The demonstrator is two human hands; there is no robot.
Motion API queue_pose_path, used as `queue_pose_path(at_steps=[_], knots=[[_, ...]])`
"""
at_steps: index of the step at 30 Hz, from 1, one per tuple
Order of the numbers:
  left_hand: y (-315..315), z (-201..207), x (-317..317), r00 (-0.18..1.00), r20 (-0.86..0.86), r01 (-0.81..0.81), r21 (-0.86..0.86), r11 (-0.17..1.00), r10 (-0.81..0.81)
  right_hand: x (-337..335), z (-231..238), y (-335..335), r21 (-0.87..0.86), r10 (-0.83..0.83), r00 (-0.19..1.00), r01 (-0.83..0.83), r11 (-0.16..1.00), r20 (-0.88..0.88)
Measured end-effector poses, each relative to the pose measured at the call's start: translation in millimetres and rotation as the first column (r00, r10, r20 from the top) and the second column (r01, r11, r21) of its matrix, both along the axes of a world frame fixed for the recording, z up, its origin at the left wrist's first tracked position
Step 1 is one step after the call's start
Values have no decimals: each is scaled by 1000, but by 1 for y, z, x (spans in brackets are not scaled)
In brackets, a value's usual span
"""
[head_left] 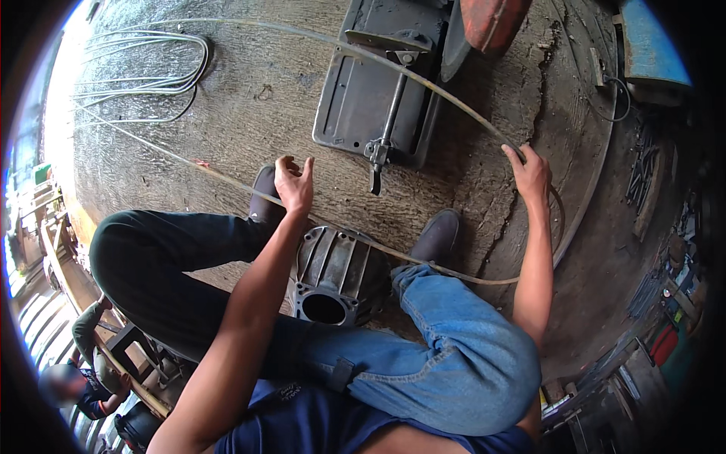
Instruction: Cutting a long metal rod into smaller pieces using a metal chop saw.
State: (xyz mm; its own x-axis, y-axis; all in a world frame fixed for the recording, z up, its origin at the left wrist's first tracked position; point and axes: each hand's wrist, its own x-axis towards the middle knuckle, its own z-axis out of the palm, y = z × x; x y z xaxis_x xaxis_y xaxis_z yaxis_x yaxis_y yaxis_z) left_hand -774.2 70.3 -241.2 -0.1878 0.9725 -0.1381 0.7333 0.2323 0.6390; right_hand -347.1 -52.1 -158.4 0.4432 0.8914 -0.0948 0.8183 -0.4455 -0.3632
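My right hand (pixel 532 172) is closed around a long, thin, bendy rod (pixel 461 106); whether it is solid or hollow I cannot tell. The rod arcs across a grey chop saw base (pixel 340 106), bends back below my right hand and runs left past my knees. My left hand (pixel 293 185) is raised just above that returning stretch, thumb and fingers apart, holding nothing. Between my legs stands a ribbed metal housing (pixel 333 261) with a round opening.
Loops of similar rod (pixel 204 60) lie on the rough floor at upper left. The saw's clamp screw (pixel 392 113) and orange-red guard (pixel 491 23) stand ahead. Metal scraps (pixel 643 166) lie at right. Another person (pixel 98 386) is at lower left.
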Motion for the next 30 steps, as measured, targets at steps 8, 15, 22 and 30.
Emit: queue_pose_path(at_steps=[8, 15, 22, 30], knots=[[-57, 28, 57, 783, 202, 565, 163, 809, -588, -2, -5, -1, 10, -5, 1000, 5, 1000, 13], [-22, 0, 17, 985, 25, -163, -167, 972, 170, -2, 4, -1, 16, 16, 1000, -16, 1000, 20], [89, 33, 32, 945, 118, 260, 300, 918, -306, -1, 2, -3, 34, 9, 1000, -10, 999, 21], [249, 56, 97, 290, -552, 956, 135, 260, -782, 2, 13, 1, 96, 18, 995, -27, 995, 96]])
